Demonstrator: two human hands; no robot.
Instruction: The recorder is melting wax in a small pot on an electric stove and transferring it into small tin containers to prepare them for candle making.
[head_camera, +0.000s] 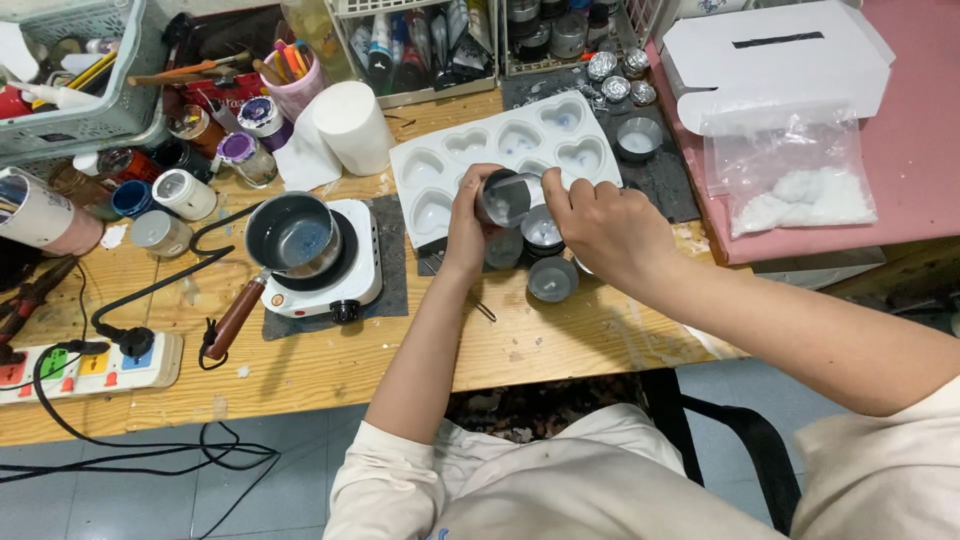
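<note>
We see both hands over the wooden counter (330, 360), in front of the white heart mould (440, 165). The left hand (468, 222) grips a small metal tin (503, 197), tilted on its side, and the right hand (600, 225) closes its fingers on the tin's rim. More tins (552, 278) stand just below. A pan (292, 235) sits on the hotplate (350, 275) to the left.

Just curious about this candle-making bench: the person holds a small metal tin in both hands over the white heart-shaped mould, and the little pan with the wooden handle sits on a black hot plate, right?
Not quite. The head view shows the hot plate is white, not black. The rest holds: the left hand and right hand hold a small metal tin over the white heart-shaped mould, and the wooden-handled pan sits on that plate.
</note>
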